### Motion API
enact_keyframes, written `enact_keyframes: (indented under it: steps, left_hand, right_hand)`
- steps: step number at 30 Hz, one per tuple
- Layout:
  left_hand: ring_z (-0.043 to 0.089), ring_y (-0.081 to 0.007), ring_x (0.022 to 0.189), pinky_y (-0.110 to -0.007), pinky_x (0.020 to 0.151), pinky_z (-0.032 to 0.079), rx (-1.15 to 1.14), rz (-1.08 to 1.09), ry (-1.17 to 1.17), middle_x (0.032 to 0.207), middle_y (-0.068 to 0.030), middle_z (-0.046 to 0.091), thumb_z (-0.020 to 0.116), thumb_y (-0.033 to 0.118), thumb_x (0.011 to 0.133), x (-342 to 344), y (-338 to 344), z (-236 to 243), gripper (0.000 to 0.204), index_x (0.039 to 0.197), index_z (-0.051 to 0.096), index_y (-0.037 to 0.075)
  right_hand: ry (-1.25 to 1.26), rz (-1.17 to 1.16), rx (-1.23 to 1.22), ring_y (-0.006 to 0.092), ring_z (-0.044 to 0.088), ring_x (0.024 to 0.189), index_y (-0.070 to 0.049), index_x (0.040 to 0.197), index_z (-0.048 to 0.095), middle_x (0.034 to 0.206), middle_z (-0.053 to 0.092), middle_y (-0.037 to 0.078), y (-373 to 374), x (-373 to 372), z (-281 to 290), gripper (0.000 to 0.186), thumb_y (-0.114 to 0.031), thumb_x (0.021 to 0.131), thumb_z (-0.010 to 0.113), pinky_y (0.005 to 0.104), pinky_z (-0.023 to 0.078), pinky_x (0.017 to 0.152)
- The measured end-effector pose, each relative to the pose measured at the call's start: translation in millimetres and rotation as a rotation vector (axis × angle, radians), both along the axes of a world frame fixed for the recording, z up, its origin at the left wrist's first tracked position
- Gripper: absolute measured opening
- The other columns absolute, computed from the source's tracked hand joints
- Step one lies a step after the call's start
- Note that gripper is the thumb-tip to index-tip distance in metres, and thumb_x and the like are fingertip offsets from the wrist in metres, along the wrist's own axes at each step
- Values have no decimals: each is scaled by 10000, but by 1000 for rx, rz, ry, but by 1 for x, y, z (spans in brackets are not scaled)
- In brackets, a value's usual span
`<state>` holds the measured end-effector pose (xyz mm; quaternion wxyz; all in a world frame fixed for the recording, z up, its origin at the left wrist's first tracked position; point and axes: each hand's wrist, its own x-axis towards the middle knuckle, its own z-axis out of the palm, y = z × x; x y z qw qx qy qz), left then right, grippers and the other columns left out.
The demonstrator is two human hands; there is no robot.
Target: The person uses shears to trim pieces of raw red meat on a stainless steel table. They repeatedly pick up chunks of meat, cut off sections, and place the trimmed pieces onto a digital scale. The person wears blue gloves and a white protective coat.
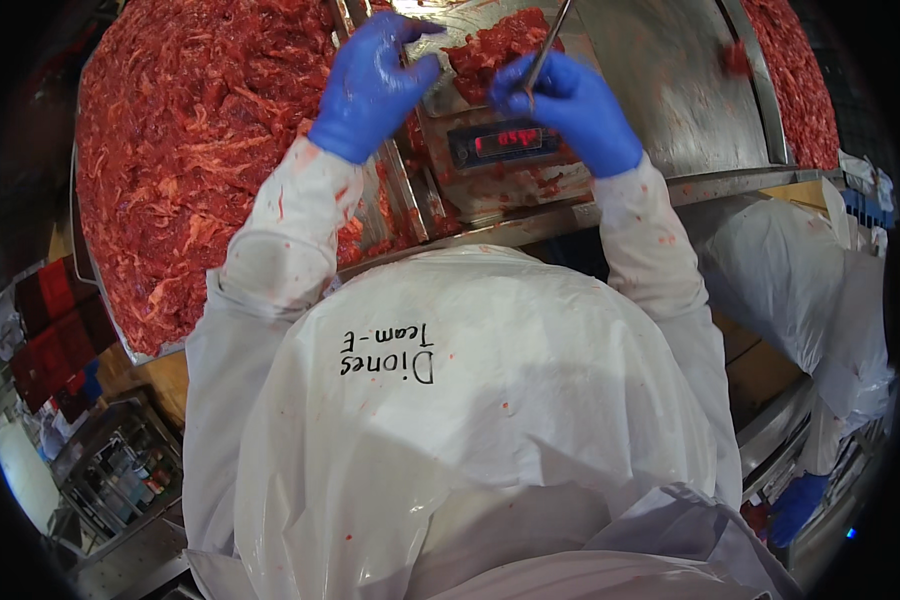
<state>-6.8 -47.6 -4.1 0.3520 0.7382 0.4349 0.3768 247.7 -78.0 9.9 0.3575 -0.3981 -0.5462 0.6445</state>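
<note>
My left hand (370,90), in a blue glove, hovers at the left edge of a steel scale platform (445,30), thumb and fingers curved apart, nothing visible between them. My right hand (570,115), also blue-gloved, grips a thin metal tool (554,30) that rises upward; its far end is out of view. A pile of cut red meat (495,50) sits on the platform between my hands, partly behind my right fingers. Just below, a scale display (505,142) glows red.
A large heap of shredded red meat (195,170) fills the left side. A steel tray (670,90) lies to my right, with more meat (790,70) beyond its rim. At lower right are white plastic bags (770,280) and another blue glove (800,505), possibly a co-worker's hand.
</note>
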Motion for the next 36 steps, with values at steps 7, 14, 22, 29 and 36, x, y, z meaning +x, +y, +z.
enact_keyframes:
  steps: [7,14,22,29,36]
  left_hand:
    - [696,-302,988,-395,876,567,317,13,347,1070,-112,722,784,123,849,-8,-31,-8,187,1031,762,85]
    - [694,-308,998,-396,890,560,216,49,266,1051,-113,728,798,125,843,-16,-37,-12,180,1000,750,50]
    - [686,-319,1007,-412,889,549,405,129,264,1027,-120,726,782,124,833,-20,-36,-1,163,969,740,44]
    - [689,-307,1042,-384,924,543,175,29,227,1056,-126,726,691,24,831,-41,-52,-1,193,1012,752,46]
    - [658,-117,1027,-275,912,523,-307,536,-341,1151,-66,701,668,27,947,-84,-71,-50,243,1179,731,1]
  right_hand:
    - [-198,377,-302,163,691,1043,-10,1251,670,1162,720,84,-22,51,-31,397,-212,932,791,337,554,967]
    - [-83,562,-358,163,717,939,-17,1206,691,1059,744,75,-14,29,-10,413,-364,984,716,303,557,855]
    - [-34,309,-524,140,702,796,-3,1162,699,931,716,58,-27,2,-21,276,-224,998,685,330,605,799]
    - [42,186,-540,143,696,825,22,1164,701,972,719,82,-16,-27,-25,292,-209,986,701,320,612,766]
    - [-189,620,-211,224,733,860,-16,1183,700,981,735,142,-39,-70,-20,344,-220,916,774,345,586,779]
